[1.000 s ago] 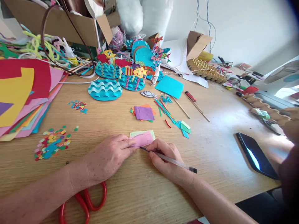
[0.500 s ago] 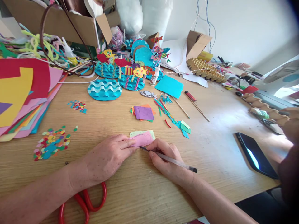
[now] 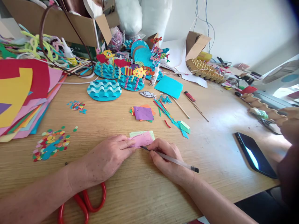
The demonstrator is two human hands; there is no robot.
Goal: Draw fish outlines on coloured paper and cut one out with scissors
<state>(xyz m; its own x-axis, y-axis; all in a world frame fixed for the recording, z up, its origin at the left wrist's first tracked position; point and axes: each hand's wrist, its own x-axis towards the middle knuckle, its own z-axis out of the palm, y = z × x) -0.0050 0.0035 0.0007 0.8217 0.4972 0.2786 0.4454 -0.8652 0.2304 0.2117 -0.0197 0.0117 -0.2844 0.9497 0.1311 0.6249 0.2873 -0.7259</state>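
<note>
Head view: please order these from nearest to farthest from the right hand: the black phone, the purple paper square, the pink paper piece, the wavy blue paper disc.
From the right hand:
1. Pink paper piece, touching its fingertips, just to the left.
2. Purple paper square, farther up the table.
3. Wavy blue paper disc and black phone: too close to call; the disc is up-left, the phone is on the right.

Pink paper w/ pale green sheet under; red scissors; teal wave-striped discs; multicolour confetti.
</note>
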